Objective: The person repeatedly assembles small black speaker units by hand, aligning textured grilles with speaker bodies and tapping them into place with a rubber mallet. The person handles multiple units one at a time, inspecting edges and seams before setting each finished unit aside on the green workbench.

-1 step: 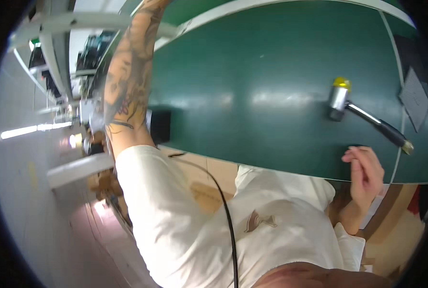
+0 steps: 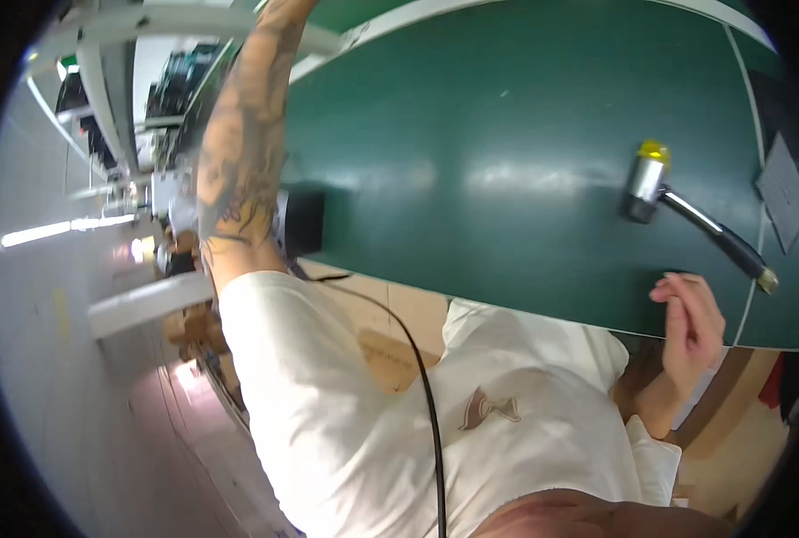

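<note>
My left arm (image 2: pixel 242 148) reaches up toward the far left of the green tabletop (image 2: pixel 507 117); its hand lies beyond the top of the picture. At the near right edge of the table is my right hand (image 2: pixel 693 323), palm turned inward, with loosely bent fingers and nothing visible in them. Beyond it, apart from the fingers, lies a mallet (image 2: pixel 647 184) with a metal head, one yellow face and one dark face. Its black-gripped handle slants toward the right and crosses a pale seam in the tabletop.
A grey flat piece (image 2: pixel 783 193) lies at the far right. Left of the table's near corner is a black box-like object (image 2: pixel 303 222). A black cable (image 2: pixel 422 386) hangs down in front of my shirt. White frame posts (image 2: pixel 162 305) and shelving stand at the left.
The view has shifted slightly, so the mallet, the grey piece and my right hand appear a little farther right. Neither hand has clearly taken or released anything.
</note>
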The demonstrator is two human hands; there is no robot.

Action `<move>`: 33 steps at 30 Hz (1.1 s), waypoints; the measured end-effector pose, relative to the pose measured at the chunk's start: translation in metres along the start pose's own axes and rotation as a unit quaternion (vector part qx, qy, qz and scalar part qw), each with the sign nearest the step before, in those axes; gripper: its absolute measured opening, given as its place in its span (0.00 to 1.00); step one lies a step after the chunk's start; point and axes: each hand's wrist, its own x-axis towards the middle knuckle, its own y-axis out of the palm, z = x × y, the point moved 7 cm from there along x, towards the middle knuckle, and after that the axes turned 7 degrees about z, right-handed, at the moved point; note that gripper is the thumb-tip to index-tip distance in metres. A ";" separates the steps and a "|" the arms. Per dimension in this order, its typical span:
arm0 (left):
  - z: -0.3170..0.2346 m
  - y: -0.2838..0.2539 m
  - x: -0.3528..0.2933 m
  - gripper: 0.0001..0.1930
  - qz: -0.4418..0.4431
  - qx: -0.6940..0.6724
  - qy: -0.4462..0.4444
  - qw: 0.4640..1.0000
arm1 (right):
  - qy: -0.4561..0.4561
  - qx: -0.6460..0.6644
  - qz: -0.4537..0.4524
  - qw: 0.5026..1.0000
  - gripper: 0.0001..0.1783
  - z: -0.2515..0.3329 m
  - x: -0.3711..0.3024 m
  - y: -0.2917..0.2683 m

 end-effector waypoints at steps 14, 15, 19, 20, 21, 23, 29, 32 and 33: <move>0.054 -0.008 -0.458 0.48 0.104 0.124 -0.331 0.930 | 0.073 0.006 -0.003 0.997 0.14 -0.025 -0.006 0.000; 0.053 -0.001 -0.466 0.50 0.125 0.127 -0.355 0.918 | 0.090 0.005 -0.016 0.996 0.14 -0.027 -0.008 0.001; 0.059 0.006 -0.442 0.44 0.074 0.162 -0.274 0.945 | 0.151 -0.033 -0.069 0.986 0.15 -0.034 -0.021 -0.006; 0.052 0.003 -0.427 0.40 0.055 0.142 -0.278 0.948 | 0.157 -0.051 -0.064 0.984 0.15 -0.029 -0.024 -0.004; 0.046 -0.004 -0.416 0.37 0.033 0.167 -0.259 0.951 | 0.169 -0.072 -0.077 0.980 0.14 -0.020 -0.021 -0.002; 0.008 -0.021 -0.409 0.36 0.031 0.195 -0.226 0.954 | 0.163 -0.020 -0.053 0.985 0.13 -0.003 0.005 0.017; -0.108 -0.005 -0.316 0.44 0.031 0.237 0.037 0.970 | -0.038 -0.029 0.010 0.999 0.12 0.030 0.023 -0.005; -0.169 0.021 -0.273 0.44 0.088 0.188 0.137 0.969 | -0.033 -0.147 -0.049 0.987 0.13 0.056 0.034 -0.064; -0.183 0.042 -0.246 0.43 0.103 0.157 0.201 0.961 | 0.016 -0.204 -0.093 0.974 0.14 0.060 0.019 -0.096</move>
